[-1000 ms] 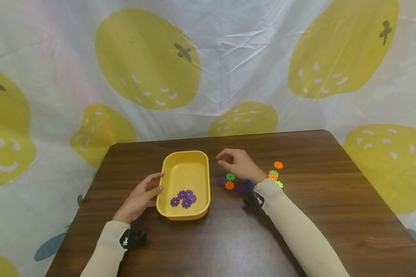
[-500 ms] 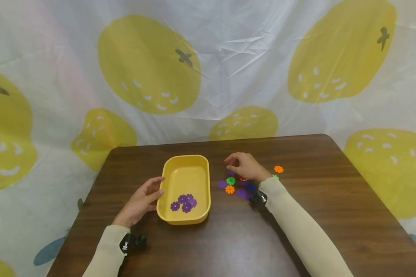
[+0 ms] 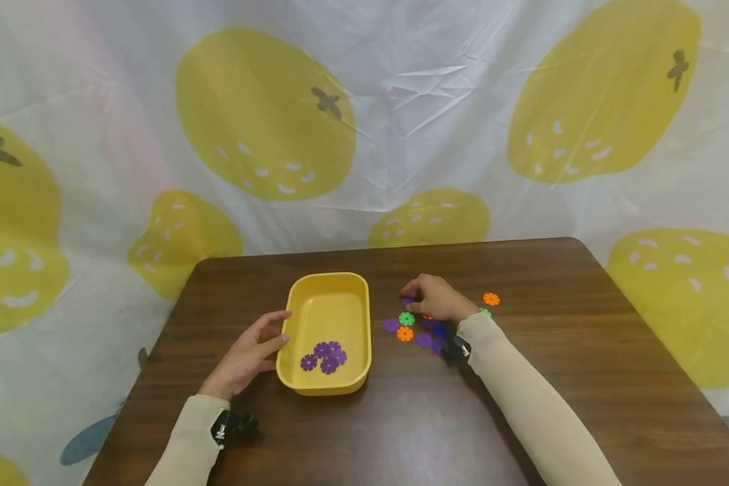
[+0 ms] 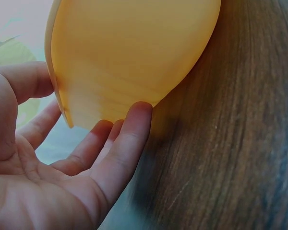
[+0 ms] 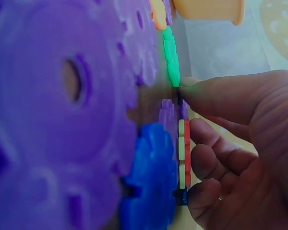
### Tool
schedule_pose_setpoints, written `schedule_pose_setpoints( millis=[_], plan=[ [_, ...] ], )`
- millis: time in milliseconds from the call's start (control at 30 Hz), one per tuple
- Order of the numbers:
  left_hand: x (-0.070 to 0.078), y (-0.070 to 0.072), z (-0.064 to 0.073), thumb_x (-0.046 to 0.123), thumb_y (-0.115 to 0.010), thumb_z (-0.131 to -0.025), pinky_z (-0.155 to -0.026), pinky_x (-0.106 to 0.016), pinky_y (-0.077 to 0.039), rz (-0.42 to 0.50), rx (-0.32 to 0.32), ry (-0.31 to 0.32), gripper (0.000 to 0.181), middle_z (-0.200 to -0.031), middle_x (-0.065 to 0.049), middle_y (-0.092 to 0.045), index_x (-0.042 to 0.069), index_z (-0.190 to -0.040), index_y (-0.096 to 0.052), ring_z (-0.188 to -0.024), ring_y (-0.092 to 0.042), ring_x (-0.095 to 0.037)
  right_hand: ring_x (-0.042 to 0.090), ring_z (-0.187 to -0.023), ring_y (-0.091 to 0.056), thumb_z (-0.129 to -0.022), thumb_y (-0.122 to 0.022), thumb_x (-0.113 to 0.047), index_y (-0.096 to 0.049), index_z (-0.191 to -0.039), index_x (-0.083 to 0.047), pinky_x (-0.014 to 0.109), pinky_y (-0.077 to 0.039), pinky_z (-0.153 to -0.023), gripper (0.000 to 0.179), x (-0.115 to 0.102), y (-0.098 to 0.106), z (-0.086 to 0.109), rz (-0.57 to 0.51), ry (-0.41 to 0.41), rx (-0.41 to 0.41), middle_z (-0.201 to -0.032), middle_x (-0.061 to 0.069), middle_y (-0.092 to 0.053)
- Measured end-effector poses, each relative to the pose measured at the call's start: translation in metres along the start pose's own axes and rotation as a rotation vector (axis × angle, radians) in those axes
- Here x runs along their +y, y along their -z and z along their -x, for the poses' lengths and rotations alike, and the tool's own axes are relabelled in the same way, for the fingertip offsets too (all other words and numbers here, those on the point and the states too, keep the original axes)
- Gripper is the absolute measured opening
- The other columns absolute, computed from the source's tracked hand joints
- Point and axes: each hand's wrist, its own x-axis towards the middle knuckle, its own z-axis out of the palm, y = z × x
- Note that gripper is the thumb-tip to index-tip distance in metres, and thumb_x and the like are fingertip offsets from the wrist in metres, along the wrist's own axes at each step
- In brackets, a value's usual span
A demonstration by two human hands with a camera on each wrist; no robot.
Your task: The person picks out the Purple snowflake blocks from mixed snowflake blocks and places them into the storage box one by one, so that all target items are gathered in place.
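A yellow plastic tray stands on the table with several purple snowflake discs in its near end. My left hand holds the tray's left side; in the left wrist view the thumb and a finger reach over the rim while other fingertips touch the outer wall. To the tray's right, my right hand is low at the tabletop, thumb and fingers curled at a purple snowflake disc. A green disc lies close to the thumb. In the right wrist view a red disc is beside the fingertips.
Loose discs lie around the right hand: an orange one, a blue one and purple ones. Farther right are another orange disc and a partly covered green one. A lemon-print curtain hangs behind the brown table.
My right hand has moved right and down, from beside the tray to a purple disc among the loose pieces. My left hand stays on the tray.
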Motion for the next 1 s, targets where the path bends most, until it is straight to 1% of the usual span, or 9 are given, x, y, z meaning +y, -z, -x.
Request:
schedule_pose_setpoints(
  millis=[100, 200, 367, 500, 600, 767, 867, 1000],
  plan=[
    [0.0007, -0.0007, -0.0003, 0.025, -0.063, -0.108, -0.092, -0.047, -0.064, -0.004, -0.001, 0.003, 0.055, -0.153, -0.023, -0.051, 0.024, -0.159, -0.043, -0.129, -0.064, -0.035, 0.026, -0.107, -0.068, -0.094, -0.079, -0.015, -0.077, -0.123, -0.005, 0.049, -0.056, -0.099, 0.031, 0.0008, 0.0009, 0.0, 0.009, -0.02, -0.011, -0.11, 0.008, -0.075],
    [0.0009, -0.0007, -0.0008, 0.025, -0.064, -0.107, -0.092, -0.047, -0.064, -0.006, 0.0, 0.004, 0.056, -0.153, -0.023, -0.051, 0.024, -0.159, -0.043, -0.127, -0.065, -0.034, 0.024, -0.104, -0.069, -0.094, -0.08, -0.016, -0.077, -0.12, -0.005, 0.047, -0.057, -0.098, 0.028, 0.0011, 0.0019, -0.0009, 0.011, -0.04, -0.014, -0.108, 0.008, -0.077],
    [0.0018, 0.0009, -0.0012, 0.024, -0.063, -0.108, -0.091, -0.047, -0.064, 0.002, -0.002, -0.007, 0.055, -0.152, -0.025, -0.051, 0.023, -0.159, -0.043, -0.127, -0.065, -0.035, 0.019, -0.094, -0.068, -0.092, -0.083, -0.021, -0.077, -0.107, -0.006, 0.043, -0.057, -0.093, 0.022, 0.0003, 0.004, -0.0036, 0.016, -0.061, -0.017, -0.1, 0.006, -0.077],
    [0.002, 0.0013, -0.0019, 0.025, -0.063, -0.108, -0.091, -0.047, -0.064, -0.004, -0.004, -0.01, 0.055, -0.154, -0.025, -0.05, 0.023, -0.159, -0.042, -0.128, -0.064, -0.036, 0.016, -0.082, -0.064, -0.093, -0.083, -0.024, -0.077, -0.095, -0.011, 0.039, -0.056, -0.086, 0.015, 0.0008, 0.0049, -0.005, 0.025, -0.066, -0.051, -0.092, 0.002, -0.075],
    [0.0021, 0.0009, -0.0021, 0.026, -0.062, -0.108, -0.092, -0.047, -0.064, -0.008, -0.001, -0.006, 0.055, -0.155, -0.024, -0.049, 0.023, -0.159, -0.042, -0.129, -0.063, -0.037, 0.017, -0.083, -0.065, -0.094, -0.082, -0.026, -0.075, -0.099, -0.01, 0.039, -0.057, -0.086, 0.018, 0.0008, 0.004, -0.0047, 0.025, -0.062, -0.055, -0.093, 0.003, -0.074],
    [0.0025, -0.0008, -0.0032, 0.024, -0.061, -0.109, -0.092, -0.047, -0.064, -0.009, -0.003, -0.005, 0.054, -0.154, -0.024, -0.05, 0.023, -0.16, -0.042, -0.13, -0.063, -0.038, 0.02, -0.096, -0.068, -0.093, -0.084, -0.025, -0.074, -0.113, -0.006, 0.044, -0.057, -0.094, 0.03, 0.0038, 0.0043, -0.0013, 0.027, -0.061, -0.033, -0.102, 0.006, -0.075],
    [0.0027, -0.0009, -0.0026, 0.025, -0.061, -0.109, -0.092, -0.047, -0.064, -0.005, -0.005, -0.004, 0.054, -0.154, -0.024, -0.05, 0.023, -0.16, -0.042, -0.13, -0.063, -0.038, 0.019, -0.095, -0.068, -0.092, -0.084, -0.024, -0.075, -0.112, -0.006, 0.043, -0.057, -0.093, 0.028, 0.0046, 0.0063, -0.0002, 0.03, -0.068, -0.047, -0.101, 0.005, -0.076],
    [0.0028, 0.0001, -0.0015, 0.026, -0.062, -0.109, -0.092, -0.048, -0.064, 0.0, -0.006, -0.006, 0.055, -0.155, -0.024, -0.049, 0.023, -0.159, -0.042, -0.129, -0.064, -0.037, 0.017, -0.088, -0.063, -0.092, -0.085, -0.025, -0.072, -0.105, -0.009, 0.038, -0.055, -0.087, 0.024, 0.0045, 0.0077, -0.0012, 0.022, -0.089, -0.06, -0.096, 0.003, -0.073]
  ],
)
